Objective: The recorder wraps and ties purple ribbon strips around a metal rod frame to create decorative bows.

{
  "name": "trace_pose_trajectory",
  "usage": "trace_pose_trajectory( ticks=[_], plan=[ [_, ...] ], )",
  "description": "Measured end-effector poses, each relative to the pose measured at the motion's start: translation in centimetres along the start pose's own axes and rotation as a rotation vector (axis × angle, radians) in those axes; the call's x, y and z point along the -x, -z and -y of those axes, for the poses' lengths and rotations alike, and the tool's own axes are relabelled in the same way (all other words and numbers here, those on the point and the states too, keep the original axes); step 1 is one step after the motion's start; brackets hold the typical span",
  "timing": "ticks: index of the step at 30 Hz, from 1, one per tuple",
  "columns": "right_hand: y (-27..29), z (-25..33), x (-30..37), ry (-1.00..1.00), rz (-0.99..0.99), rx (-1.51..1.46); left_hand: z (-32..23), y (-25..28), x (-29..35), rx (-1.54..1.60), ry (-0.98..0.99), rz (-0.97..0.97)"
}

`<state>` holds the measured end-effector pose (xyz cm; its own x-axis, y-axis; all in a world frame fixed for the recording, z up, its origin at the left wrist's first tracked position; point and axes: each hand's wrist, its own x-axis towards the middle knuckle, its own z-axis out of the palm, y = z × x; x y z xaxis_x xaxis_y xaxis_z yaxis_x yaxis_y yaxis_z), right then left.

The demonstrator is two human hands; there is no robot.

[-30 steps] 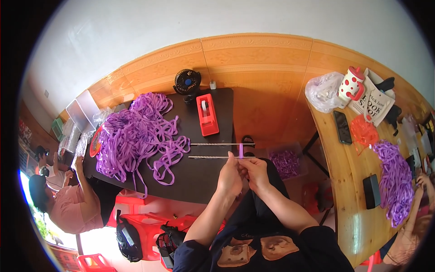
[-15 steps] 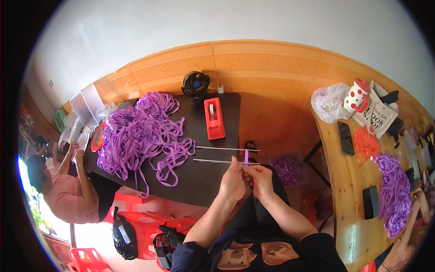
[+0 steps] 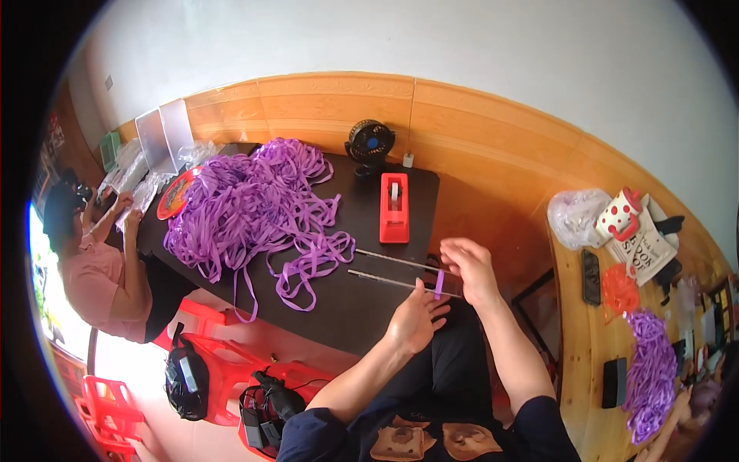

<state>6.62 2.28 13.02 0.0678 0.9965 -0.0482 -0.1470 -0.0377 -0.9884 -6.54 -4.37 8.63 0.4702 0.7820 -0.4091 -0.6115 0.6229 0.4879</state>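
Two thin metal rods jut side by side from the dark table toward me. Near their ends a short purple ribbon spans from one rod to the other. My left hand is open just below the lower rod, its thumb up against or close to it and its fingers stretched to the right. At the rods' right ends is my right hand, its fingers extended over the upper rod beside the ribbon. Whether it touches the ribbon is hard to tell. A big heap of purple ribbon lies left of the rods.
Behind the rods stand a red tape dispenser and a black fan. On the wooden table at right lie phones, bags, a dotted cup and more purple ribbon. Co-workers sit at far left and right. Red stools hold black bags.
My hands have come apart from a pinch at the ribbon by the lower rod. The right hand has risen to the upper rod and opened; the left has opened lower down. The view has shifted.
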Motion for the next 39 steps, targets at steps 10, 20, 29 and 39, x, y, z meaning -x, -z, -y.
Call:
trace_pose_trajectory(
  ticks=[10, 20, 29, 39],
  plan=[
    [-7.8, -2.1, -9.7, -0.069, 0.088, 0.141, -0.5, -0.4, 0.1, 0.012, 0.003, 0.025],
    [-9.9, 0.7, -8.4, -0.024, 0.042, -0.006, 0.1, 0.3, -0.7, 0.038, -0.019, 0.076],
    [-9.3, -1.7, -5.1, -0.039, -0.01, 0.062, -0.6, -0.8, 0.5, 0.036, -0.046, 0.074],
    [-6.9, -6.1, -7.4, 0.023, -0.119, 0.444, -0.5, -0.9, 0.5, 0.051, -0.053, 0.116]
  ],
)
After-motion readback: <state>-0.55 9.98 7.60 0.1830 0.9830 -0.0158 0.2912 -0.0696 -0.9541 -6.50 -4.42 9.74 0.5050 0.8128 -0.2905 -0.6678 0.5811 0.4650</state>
